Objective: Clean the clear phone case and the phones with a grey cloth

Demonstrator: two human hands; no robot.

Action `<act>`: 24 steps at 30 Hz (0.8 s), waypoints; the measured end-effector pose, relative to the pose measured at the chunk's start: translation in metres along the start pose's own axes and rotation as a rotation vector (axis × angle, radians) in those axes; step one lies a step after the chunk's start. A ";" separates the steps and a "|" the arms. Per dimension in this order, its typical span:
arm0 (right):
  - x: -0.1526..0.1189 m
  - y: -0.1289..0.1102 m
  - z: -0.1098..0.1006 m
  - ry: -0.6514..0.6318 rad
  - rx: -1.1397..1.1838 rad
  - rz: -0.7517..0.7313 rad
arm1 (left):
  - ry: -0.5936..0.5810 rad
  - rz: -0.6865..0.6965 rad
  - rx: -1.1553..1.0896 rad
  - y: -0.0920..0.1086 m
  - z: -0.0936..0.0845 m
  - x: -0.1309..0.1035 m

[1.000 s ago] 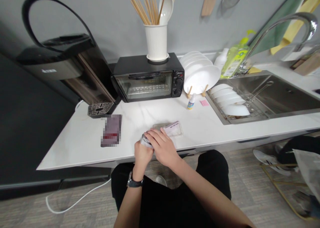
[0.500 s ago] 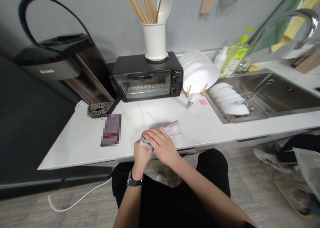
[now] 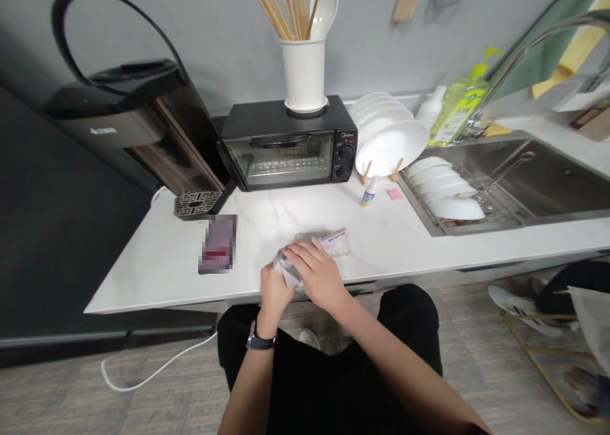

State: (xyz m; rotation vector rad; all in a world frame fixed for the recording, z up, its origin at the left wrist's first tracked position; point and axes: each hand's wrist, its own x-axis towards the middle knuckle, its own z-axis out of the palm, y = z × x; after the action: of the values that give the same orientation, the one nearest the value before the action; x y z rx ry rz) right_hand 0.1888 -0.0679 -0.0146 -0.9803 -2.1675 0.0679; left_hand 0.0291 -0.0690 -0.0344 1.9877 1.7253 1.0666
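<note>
My left hand point(image 3: 276, 290) is closed around a pale grey, crumpled cloth point(image 3: 287, 271) near the counter's front edge. Laid over the cloth from the right, my right hand point(image 3: 320, 276) presses on it with its fingers together. Whatever the cloth may cover is hidden by my fingers. Just behind my right hand, a clear plastic case point(image 3: 340, 243) with a pale lilac strip lies flat on the white counter point(image 3: 267, 222). Left of my hands rests a dark purple, phone-shaped slab point(image 3: 218, 243), blurred by pixels. A small white bottle point(image 3: 368, 192) stands farther back, beside a pink sticky note point(image 3: 395, 194).
Behind are a black toaster oven point(image 3: 286, 159) with a white chopstick holder point(image 3: 305, 73) on top, and a drinks machine point(image 3: 138, 124). White plates point(image 3: 393, 146) stand in a rack. On the right is a steel sink point(image 3: 548, 174) holding white bowls point(image 3: 455, 207).
The view has shifted slightly, so the scene sits a little farther right. Both hands stay on the cloth, of which a bit more shows between them.
</note>
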 end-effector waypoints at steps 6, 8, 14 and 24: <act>-0.015 0.057 -0.035 0.126 -0.091 0.233 | 0.005 -0.008 -0.048 0.009 -0.003 0.001; -0.017 0.058 -0.035 0.161 -0.112 0.305 | 0.011 -0.005 -0.055 0.013 -0.004 0.001; -0.005 -0.005 0.001 0.018 -0.009 0.057 | -0.010 -0.061 -0.011 0.006 0.000 0.002; -0.022 0.061 -0.031 0.195 -0.108 0.308 | 0.009 0.001 -0.044 0.006 -0.001 -0.001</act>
State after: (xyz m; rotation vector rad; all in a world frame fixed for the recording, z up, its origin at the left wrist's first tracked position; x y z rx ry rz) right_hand 0.2569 -0.0465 -0.0259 -1.3206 -1.8462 0.0013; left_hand 0.0331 -0.0715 -0.0302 1.9607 1.6899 1.1058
